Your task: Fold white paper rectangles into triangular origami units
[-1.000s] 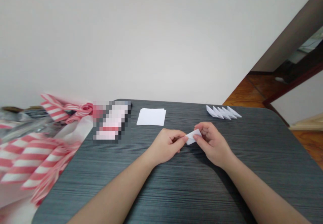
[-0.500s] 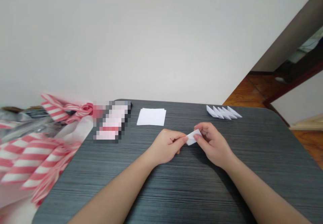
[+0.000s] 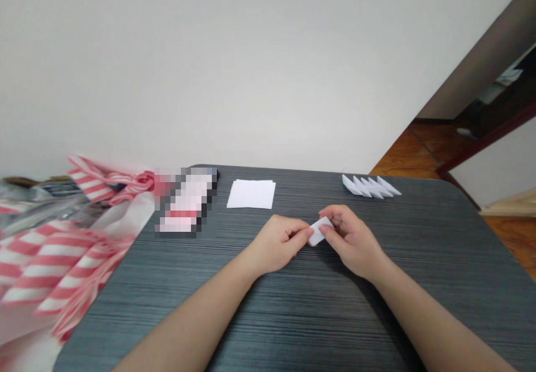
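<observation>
Head view: left hand (image 3: 276, 244) and right hand (image 3: 350, 242) pinch white paper (image 3: 317, 235); the pixelated object (image 3: 188, 199) is unreadable.

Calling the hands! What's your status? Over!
Left hand: pinching small white paper. Right hand: pinching it too. Paper stack and folded-paper row: farther back, out of the way. Over.

Plain pale wall (image 3: 268, 76) filling the upper part of my view, soft light brightest around its middle, dark streaked table (image 3: 293, 316) with rounded far corners below, glossy brown floor (image 3: 402, 157) off to my right, dark red edging (image 3: 486, 142) slanting there, dimmer light beyond.
</observation>
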The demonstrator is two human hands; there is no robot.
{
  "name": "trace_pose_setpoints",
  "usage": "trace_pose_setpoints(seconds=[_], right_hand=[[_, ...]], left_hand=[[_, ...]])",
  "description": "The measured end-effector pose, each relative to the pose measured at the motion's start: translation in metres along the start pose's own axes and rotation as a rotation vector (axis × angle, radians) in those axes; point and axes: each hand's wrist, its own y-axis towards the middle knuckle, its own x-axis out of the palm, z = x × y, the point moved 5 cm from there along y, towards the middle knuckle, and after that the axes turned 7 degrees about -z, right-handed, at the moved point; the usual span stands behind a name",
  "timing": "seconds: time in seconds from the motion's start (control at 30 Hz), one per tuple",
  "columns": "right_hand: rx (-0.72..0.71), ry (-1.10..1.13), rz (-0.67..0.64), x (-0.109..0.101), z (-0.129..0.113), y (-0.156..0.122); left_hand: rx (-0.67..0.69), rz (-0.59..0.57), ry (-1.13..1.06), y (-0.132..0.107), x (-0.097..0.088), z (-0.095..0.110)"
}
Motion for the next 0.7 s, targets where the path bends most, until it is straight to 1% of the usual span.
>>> trace_pose_setpoints(seconds=[0.2, 0.3, 0.43, 0.57, 0.7], right_hand=[[0.000, 0.035, -0.005, 0.0012, -0.0014, 0.0007], [0.007, 0.075, -0.026, 0.0019, -0.0012, 0.0017], [0.085, 0.012, -0.073, -0.0002, -0.0013, 0.0037], [0.164, -0.070, -0.108, -0.0032, -0.0017, 0.0048], [0.194, -0.071, -0.121, -0.0035, -0.0012, 0.0047]], left_hand=[[-0.006, -0.010, 0.048, 0.0004, -0.0013, 0.0008], [-0.019, 0.012, 0.064, 0.0002, -0.0018, -0.0005], [-0.018, 0.043, 0.037, -0.0005, -0.0027, -0.0004], [-0.018, 0.046, 0.020, -0.0009, -0.0032, 0.0003], [-0.014, 0.045, 0.009, -0.0009, -0.0038, 0.0009]])
